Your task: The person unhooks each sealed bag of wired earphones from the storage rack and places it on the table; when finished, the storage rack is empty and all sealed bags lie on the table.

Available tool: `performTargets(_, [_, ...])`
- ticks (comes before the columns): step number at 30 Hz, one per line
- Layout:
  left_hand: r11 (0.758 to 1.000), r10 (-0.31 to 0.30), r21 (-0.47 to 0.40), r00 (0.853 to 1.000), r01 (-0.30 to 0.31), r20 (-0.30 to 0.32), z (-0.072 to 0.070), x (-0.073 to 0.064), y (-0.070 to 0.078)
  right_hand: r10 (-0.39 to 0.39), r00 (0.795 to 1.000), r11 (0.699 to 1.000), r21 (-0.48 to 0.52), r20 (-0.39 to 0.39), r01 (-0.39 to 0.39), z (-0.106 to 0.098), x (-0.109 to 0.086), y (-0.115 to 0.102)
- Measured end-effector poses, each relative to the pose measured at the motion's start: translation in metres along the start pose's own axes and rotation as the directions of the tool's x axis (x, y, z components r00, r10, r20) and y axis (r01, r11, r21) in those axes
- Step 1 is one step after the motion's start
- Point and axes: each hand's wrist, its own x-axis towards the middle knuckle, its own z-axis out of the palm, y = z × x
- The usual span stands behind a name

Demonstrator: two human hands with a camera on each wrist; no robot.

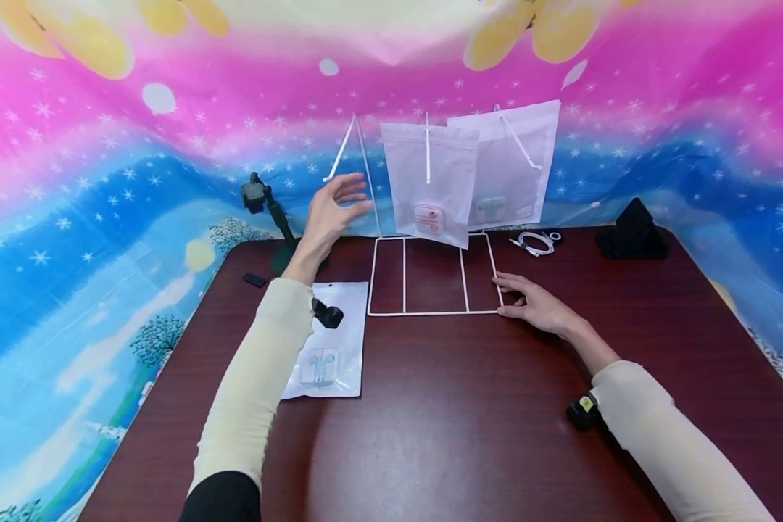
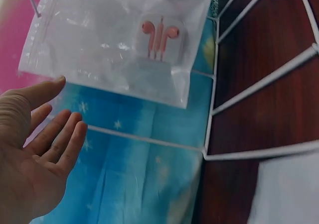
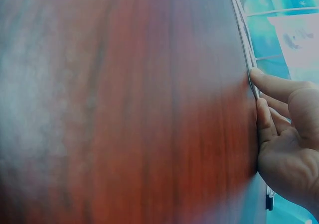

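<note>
A white wire display rack [image 1: 433,314] stands on the table with hooks at its upper back. My left hand [image 1: 331,210] is raised just below the left hook [image 1: 341,148], fingers spread and nothing in them. In the left wrist view that hand [image 2: 42,159] is beside a pouch [image 2: 89,40] holding pink earphones. This pouch [image 1: 424,167] hangs on the middle hook, and another pouch [image 1: 522,159] with pale green earphones hangs on the right one. My right hand [image 1: 538,308] holds the rack's front right corner between thumb and fingers [image 3: 264,117].
Under my left forearm lies a flat pouch [image 1: 349,333] with light blue earphones. A black stand with a camera [image 1: 277,217] is at the back left, beside a small black object [image 1: 254,280]. At the back right are a coiled white cable [image 1: 538,244] and a black holder [image 1: 633,232].
</note>
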Motion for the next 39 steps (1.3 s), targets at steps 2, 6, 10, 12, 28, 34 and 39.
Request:
performTargets(2, [1.000, 0.011, 0.007, 1.000, -0.011, 0.003, 0.007, 0.008, 0.006, -0.001, 1.000, 1.000, 0.003, -0.001, 0.001, -0.001, -0.001, 0.000])
performTargets(6, [1.000, 0.002, 0.016, 1.000, -0.002, 0.008, 0.019, 0.021, 0.020, 0.000, 1.000, 1.000, 0.015, 0.000, 0.000, -0.001, 0.000, 0.001])
performTargets(10, [0.998, 0.011, 0.059, 1.000, -0.011, 0.008, 0.028, 0.029, 0.029, -0.005, 1.000, 1.000, 0.021, 0.002, 0.005, 0.000, 0.000, 0.001])
performTargets(12, [0.997, 0.027, 0.070, 1.000, -0.027, 0.003, 0.031, 0.031, 0.032, -0.004, 1.000, 1.000, 0.015, 0.000, 0.004, 0.000, 0.000, 0.001])
performTargets(28, [0.993, 0.108, -0.034, 0.991, -0.111, -0.084, 0.043, 0.030, 0.048, -0.004, 1.000, 1.000, 0.006, -0.002, 0.004, -0.001, -0.002, 0.002])
performTargets(34, [0.992, 0.122, -0.004, 0.988, -0.122, -0.096, 0.045, 0.019, 0.058, -0.007, 1.000, 1.000, 0.006, -0.006, 0.007, 0.000, -0.001, 0.003])
performTargets(39, [0.995, 0.102, -0.010, 0.988, -0.104, -0.112, 0.044, 0.003, 0.061, -0.011, 1.000, 1.000, 0.002, -0.004, 0.011, 0.001, 0.000, 0.003])
